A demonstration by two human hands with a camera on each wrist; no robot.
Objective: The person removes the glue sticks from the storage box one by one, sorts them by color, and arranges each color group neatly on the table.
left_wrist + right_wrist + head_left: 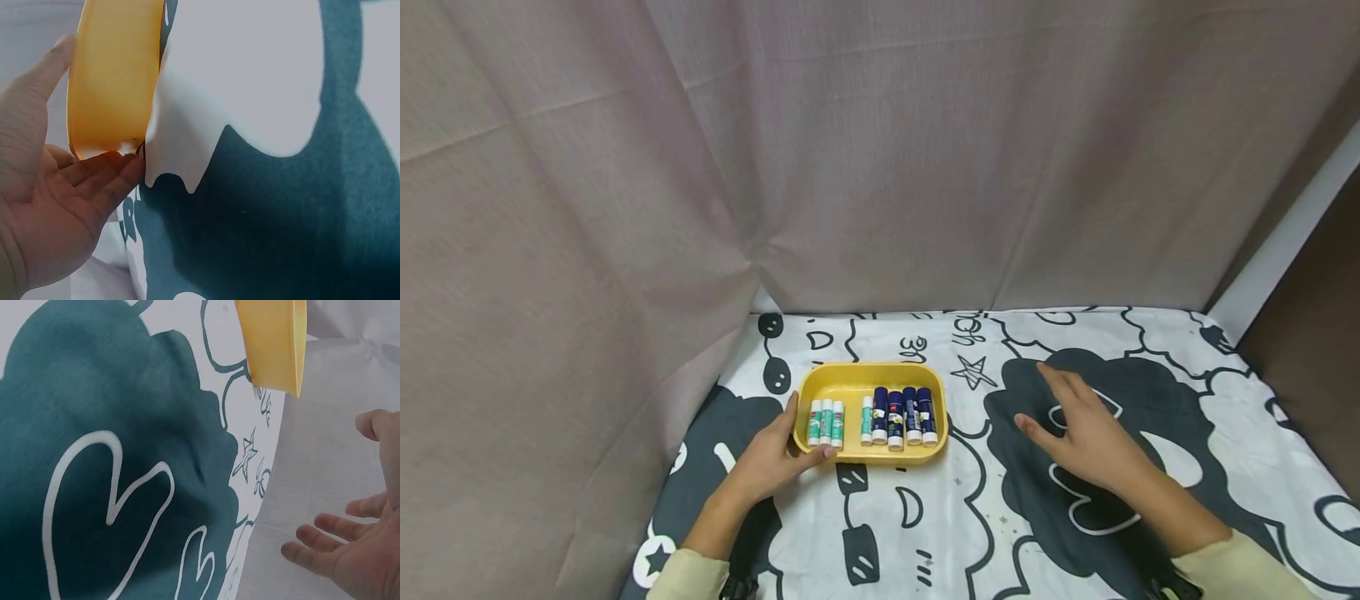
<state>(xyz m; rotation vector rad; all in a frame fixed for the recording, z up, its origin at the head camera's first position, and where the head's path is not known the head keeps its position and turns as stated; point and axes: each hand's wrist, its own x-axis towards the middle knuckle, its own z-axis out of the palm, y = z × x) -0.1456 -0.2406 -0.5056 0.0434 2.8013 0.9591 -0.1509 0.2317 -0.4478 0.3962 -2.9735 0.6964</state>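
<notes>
A shallow yellow tray [872, 456] lies on the patterned cloth. My left hand [767, 457] holds its left end, thumb along the near rim and fingers at the left side. The same hand [69, 187] shows beside the tray wall [115, 75] in the left wrist view. Inside, three small green glue sticks [826, 423] stand in a row at the left. Right of a gap come another green glue stick [867, 421] and several larger navy glue sticks [896, 419] with white ends. My right hand [1086, 433] is held over the dark cloud print, fingers spread, holding nothing.
The cloth [925, 525] is white with dark cloud shapes and doodles. A grey-beige curtain [880, 167] hangs along the back and left side. At the far right stands a brown panel [1315, 350] with a pale strip beside it.
</notes>
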